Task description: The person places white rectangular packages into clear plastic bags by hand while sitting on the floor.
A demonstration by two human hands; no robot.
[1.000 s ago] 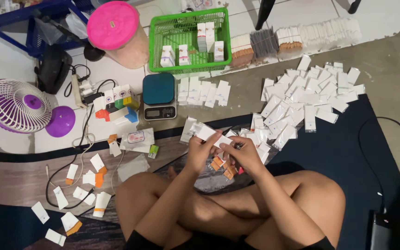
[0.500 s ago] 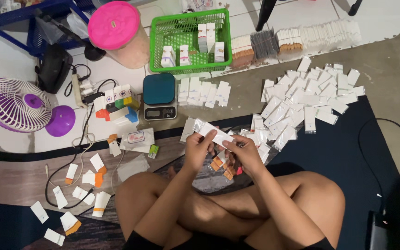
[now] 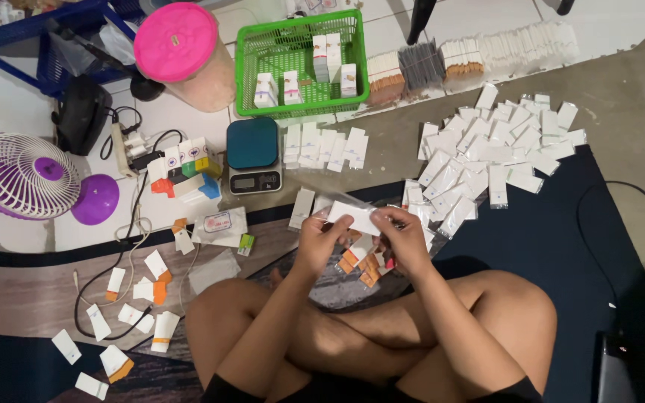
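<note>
I sit cross-legged on a dark rug. My left hand [image 3: 321, 237] and my right hand [image 3: 406, 237] together hold a small clear plastic packet [image 3: 356, 216] with a white box inside, one hand at each end, just above my knees. Under my hands lies a little heap of white and orange boxes [image 3: 361, 261]. A big scatter of filled white packets [image 3: 487, 153] lies to the right of my hands.
A small digital scale [image 3: 254, 154] stands ahead, behind it a green basket [image 3: 263, 75] with a few boxes. A pink-lidded jar [image 3: 181, 48], a purple fan [image 3: 27, 177], a power strip with cables [image 3: 125, 145] and loose flat boxes [image 3: 125, 298] lie left.
Both hands stay on the packet and have shifted only slightly; the packet now lies more level between them.
</note>
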